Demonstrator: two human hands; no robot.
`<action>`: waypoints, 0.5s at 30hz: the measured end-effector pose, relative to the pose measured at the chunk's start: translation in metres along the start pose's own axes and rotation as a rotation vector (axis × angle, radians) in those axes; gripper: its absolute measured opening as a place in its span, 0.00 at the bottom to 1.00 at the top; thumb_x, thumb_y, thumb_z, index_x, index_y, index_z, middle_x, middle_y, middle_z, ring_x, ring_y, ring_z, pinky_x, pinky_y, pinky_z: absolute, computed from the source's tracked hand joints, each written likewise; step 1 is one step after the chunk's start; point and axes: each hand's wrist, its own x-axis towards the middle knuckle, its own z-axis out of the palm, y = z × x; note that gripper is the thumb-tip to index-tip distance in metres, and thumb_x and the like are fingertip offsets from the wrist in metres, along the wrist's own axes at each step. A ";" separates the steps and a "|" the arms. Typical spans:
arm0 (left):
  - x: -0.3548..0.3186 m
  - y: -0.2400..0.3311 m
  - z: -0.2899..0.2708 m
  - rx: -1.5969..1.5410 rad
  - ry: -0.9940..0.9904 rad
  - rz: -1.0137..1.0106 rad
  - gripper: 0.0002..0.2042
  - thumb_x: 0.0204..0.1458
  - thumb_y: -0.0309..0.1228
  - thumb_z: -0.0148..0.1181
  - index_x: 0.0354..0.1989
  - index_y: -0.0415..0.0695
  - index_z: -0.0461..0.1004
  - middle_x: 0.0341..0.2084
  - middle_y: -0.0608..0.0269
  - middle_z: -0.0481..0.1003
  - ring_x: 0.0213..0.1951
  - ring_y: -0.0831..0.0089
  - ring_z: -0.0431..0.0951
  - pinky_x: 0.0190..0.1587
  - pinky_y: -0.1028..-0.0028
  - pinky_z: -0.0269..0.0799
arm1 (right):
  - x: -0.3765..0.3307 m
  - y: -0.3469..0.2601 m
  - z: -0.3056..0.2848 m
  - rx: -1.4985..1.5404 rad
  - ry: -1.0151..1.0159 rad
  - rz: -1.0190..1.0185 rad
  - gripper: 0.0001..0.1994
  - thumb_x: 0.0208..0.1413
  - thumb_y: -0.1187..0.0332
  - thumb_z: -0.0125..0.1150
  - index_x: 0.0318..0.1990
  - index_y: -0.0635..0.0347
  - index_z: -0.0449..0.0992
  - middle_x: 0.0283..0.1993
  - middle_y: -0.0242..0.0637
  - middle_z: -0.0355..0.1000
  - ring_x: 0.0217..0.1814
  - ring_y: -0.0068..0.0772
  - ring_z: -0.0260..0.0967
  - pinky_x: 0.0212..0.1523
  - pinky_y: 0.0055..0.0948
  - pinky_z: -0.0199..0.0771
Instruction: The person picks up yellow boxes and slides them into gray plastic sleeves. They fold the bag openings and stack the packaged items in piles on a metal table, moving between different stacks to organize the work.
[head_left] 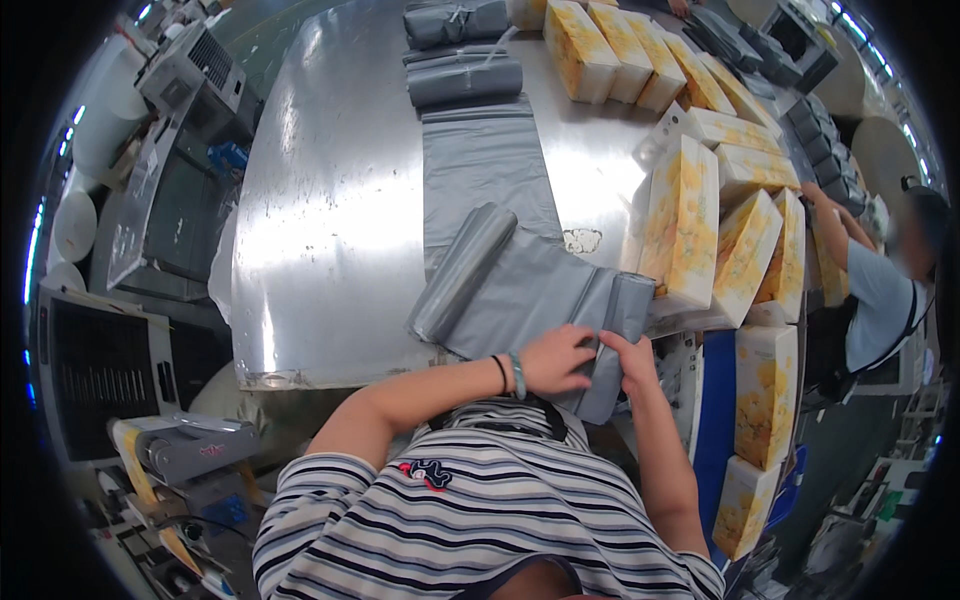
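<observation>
A sheet of grey plastic film [540, 285] lies slantwise at the near edge of the metal table, rolled up at both ends. Its thicker roll [465, 275] rests on the left, and a flatter folded roll [628, 305] hangs over the table edge on the right. My left hand [560, 360] lies on the film beside that flatter roll, fingers spread and slightly bent. Gripping the flatter roll's near part is my right hand [630, 362], thumb on top; its other fingers are partly hidden. Beneath the slanted film, a longer grey strip [485, 165] runs away from me.
Grey rolls [465, 78] lie at the far end of the metal table [330, 200]. Several yellow-and-white boxes [682, 215] line the right side, some standing over a blue surface [712, 400]. Another person [880, 290] works beyond them. A tape dispenser machine [200, 450] stands at lower left.
</observation>
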 end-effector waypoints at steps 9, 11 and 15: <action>-0.028 0.032 -0.228 -0.244 0.529 0.160 0.46 0.35 0.36 0.74 0.65 0.45 0.52 0.57 0.51 0.65 0.58 0.60 0.66 0.59 0.69 0.61 | -0.168 -0.238 0.097 -1.105 -0.269 -0.796 0.15 0.43 0.67 0.66 0.37 0.68 0.76 0.28 0.39 0.76 0.31 0.28 0.74 0.36 0.28 0.72; -0.032 0.030 -0.231 -0.420 0.610 0.174 0.35 0.39 0.32 0.72 0.58 0.46 0.63 0.45 0.56 0.74 0.46 0.68 0.74 0.51 0.72 0.67 | -0.199 -0.284 0.120 -1.318 -0.278 -0.820 0.10 0.44 0.73 0.66 0.35 0.65 0.76 0.29 0.32 0.75 0.34 0.22 0.72 0.36 0.25 0.70; -0.047 -0.008 -0.204 -0.510 0.638 0.047 0.16 0.41 0.26 0.71 0.39 0.38 0.75 0.34 0.65 0.78 0.36 0.78 0.75 0.42 0.76 0.70 | -0.229 -0.319 0.132 -1.453 -0.024 -1.109 0.24 0.44 0.75 0.67 0.51 0.68 0.67 0.44 0.44 0.71 0.40 0.28 0.72 0.40 0.27 0.72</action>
